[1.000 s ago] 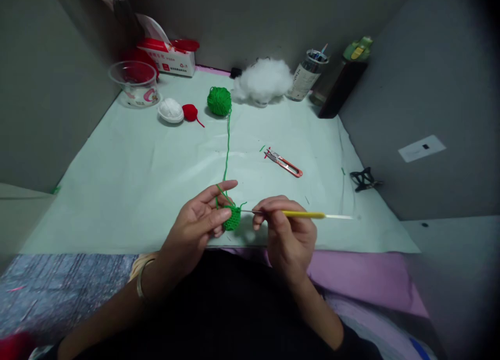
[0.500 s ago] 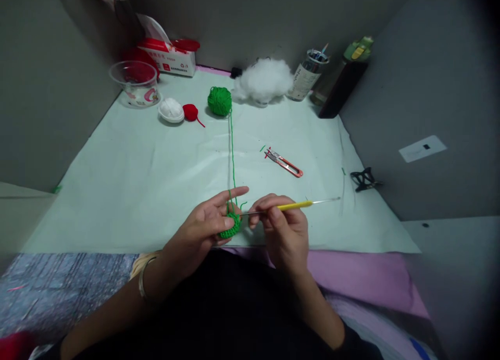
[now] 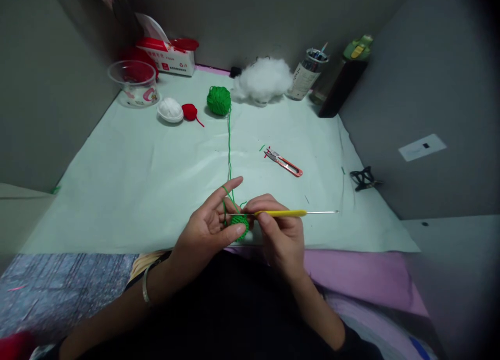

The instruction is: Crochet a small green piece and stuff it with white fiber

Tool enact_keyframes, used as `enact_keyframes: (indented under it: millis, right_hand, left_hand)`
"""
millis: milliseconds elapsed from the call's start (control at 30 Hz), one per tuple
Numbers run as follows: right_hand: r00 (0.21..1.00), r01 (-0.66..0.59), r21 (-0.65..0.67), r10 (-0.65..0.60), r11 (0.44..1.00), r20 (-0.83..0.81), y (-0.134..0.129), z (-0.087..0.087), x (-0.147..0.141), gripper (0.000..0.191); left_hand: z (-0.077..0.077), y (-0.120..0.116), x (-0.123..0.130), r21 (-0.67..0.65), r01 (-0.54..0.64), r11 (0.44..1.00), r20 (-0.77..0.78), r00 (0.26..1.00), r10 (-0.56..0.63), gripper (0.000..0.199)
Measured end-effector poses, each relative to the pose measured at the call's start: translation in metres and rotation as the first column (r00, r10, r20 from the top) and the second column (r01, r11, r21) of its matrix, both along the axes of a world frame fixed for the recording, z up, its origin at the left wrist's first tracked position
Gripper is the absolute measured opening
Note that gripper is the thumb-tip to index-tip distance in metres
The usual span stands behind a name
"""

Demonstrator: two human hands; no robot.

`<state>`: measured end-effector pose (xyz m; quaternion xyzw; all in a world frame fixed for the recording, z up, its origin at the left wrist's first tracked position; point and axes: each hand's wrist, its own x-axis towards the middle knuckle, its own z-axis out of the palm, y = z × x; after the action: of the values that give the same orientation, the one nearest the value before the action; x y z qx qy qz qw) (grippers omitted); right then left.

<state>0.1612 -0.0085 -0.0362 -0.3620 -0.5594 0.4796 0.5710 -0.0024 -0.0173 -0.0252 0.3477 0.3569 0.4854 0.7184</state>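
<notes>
My left hand (image 3: 213,219) pinches a small round green crochet piece (image 3: 239,228) near the table's front edge. Its index finger is raised, with green yarn (image 3: 229,151) looped over it and running back to a green yarn ball (image 3: 219,100). Between thumb and fingers, my right hand (image 3: 279,230) grips a yellow-handled crochet hook (image 3: 287,213). The hook lies almost level; its left tip passes across the top of the green piece among the yarn strands, and its other metal tip sticks out to the right. Whether the left tip sits inside a stitch I cannot tell.
Orange thread snips (image 3: 287,163) lie mid-table; a black clip (image 3: 364,179) lies at right. Along the back stand a plastic tub (image 3: 136,84), tissue box (image 3: 175,60), white yarn (image 3: 171,110), red yarn (image 3: 189,112), white stuffing (image 3: 265,78), a pen tin (image 3: 305,78) and a bottle (image 3: 344,81).
The green piece has shifted right, with my left hand turned and its index finger tilted higher. The hook has levelled, and its left tip has moved left across the piece.
</notes>
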Motion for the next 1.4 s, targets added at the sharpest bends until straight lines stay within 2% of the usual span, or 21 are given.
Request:
enact_keyframes:
  millis: [100, 167, 300, 433, 567, 700, 767, 833, 900, 967, 1033, 1067, 1133, 1200, 1267, 1333, 1400]
  right_hand:
    - [0.998, 0.014, 0.073, -0.019, 0.997, 0.058, -0.002, 0.003, 0.0, 0.012]
    - [0.998, 0.026, 0.108, -0.032, 0.994, 0.057, -0.002, 0.003, 0.001, 0.013]
    - [0.997, 0.067, 0.007, -0.067, 0.998, -0.028, 0.0, 0.002, 0.001, 0.012]
    - [0.988, 0.055, -0.112, -0.071, 0.992, -0.138, 0.004, 0.002, 0.0, 0.014]
    - [0.978, 0.016, -0.095, -0.036, 0.995, -0.206, 0.005, 0.005, -0.001, 0.015]
    - [0.993, 0.014, -0.036, -0.018, 0.999, -0.12, 0.002, 0.008, 0.002, 0.017]
    - [0.999, 0.032, 0.026, -0.032, 0.999, -0.013, -0.001, 0.009, 0.003, 0.017]
    - [0.991, 0.045, 0.152, -0.063, 0.987, 0.116, -0.003, 0.01, 0.004, 0.018]
    - [0.957, 0.027, 0.325, -0.118, 0.945, 0.265, -0.006, 0.01, 0.005, 0.022]
    - [0.875, -0.011, 0.483, -0.226, 0.875, 0.428, -0.008, 0.007, 0.005, 0.027]
    - [0.767, -0.051, 0.586, -0.344, 0.809, 0.541, -0.011, 0.003, 0.005, 0.033]
    - [0.733, -0.053, 0.625, -0.394, 0.779, 0.554, -0.011, 0.0, 0.005, 0.035]
    - [0.747, -0.015, 0.662, -0.432, 0.749, 0.506, -0.012, -0.003, 0.004, 0.034]
    - [0.831, 0.086, 0.595, -0.387, 0.799, 0.4, -0.01, -0.003, 0.002, 0.026]
    - [0.924, 0.185, 0.417, -0.302, 0.89, 0.235, -0.006, 0.0, 0.001, 0.022]
    - [0.979, 0.183, 0.204, -0.198, 0.962, 0.054, -0.002, 0.004, -0.001, 0.02]
    - [0.992, 0.118, 0.109, -0.114, 0.987, -0.046, 0.002, 0.006, -0.002, 0.018]
  left_hand:
    - [0.002, 0.001, -0.001, 0.02, -0.005, 1.0, -0.044, 0.999, 0.006, 0.086]
    - [0.002, 0.002, -0.001, 0.035, -0.013, 0.999, -0.062, 0.998, 0.015, 0.084]
    - [-0.001, 0.003, -0.003, 0.061, -0.041, 0.997, -0.091, 0.995, 0.047, 0.062]
    - [-0.003, 0.003, -0.003, 0.056, -0.084, 0.995, -0.107, 0.99, 0.089, 0.06]
    - [-0.001, 0.004, -0.003, 0.071, -0.103, 0.992, -0.125, 0.986, 0.112, 0.056]
    - [0.002, 0.003, -0.003, 0.094, -0.123, 0.988, -0.181, 0.974, 0.138, 0.052]
    - [0.005, 0.003, -0.001, 0.118, -0.142, 0.983, -0.237, 0.957, 0.167, 0.05]
    - [0.007, 0.001, 0.001, 0.155, -0.174, 0.973, -0.307, 0.927, 0.215, 0.051]
    - [0.007, -0.001, 0.004, 0.192, -0.215, 0.957, -0.359, 0.893, 0.273, 0.055]
    - [0.006, -0.003, 0.006, 0.198, -0.249, 0.948, -0.367, 0.878, 0.307, 0.061]
    - [0.005, -0.003, 0.007, 0.142, -0.253, 0.957, -0.289, 0.914, 0.284, 0.066]
    - [0.004, -0.003, 0.006, 0.077, -0.219, 0.973, -0.213, 0.95, 0.23, 0.068]
    - [0.002, 0.0, 0.003, -0.087, -0.077, 0.993, -0.014, 0.997, 0.076, 0.066]
    - [0.002, 0.005, -0.001, -0.207, 0.06, 0.976, 0.155, 0.988, -0.028, 0.058]
    - [0.003, 0.009, -0.005, -0.246, 0.071, 0.967, 0.211, 0.977, -0.018, 0.048]
    - [0.004, 0.011, -0.007, -0.217, 0.022, 0.976, 0.199, 0.98, 0.022, 0.045]
    - [0.004, 0.01, -0.006, -0.159, 0.015, 0.987, 0.162, 0.987, 0.01, 0.047]
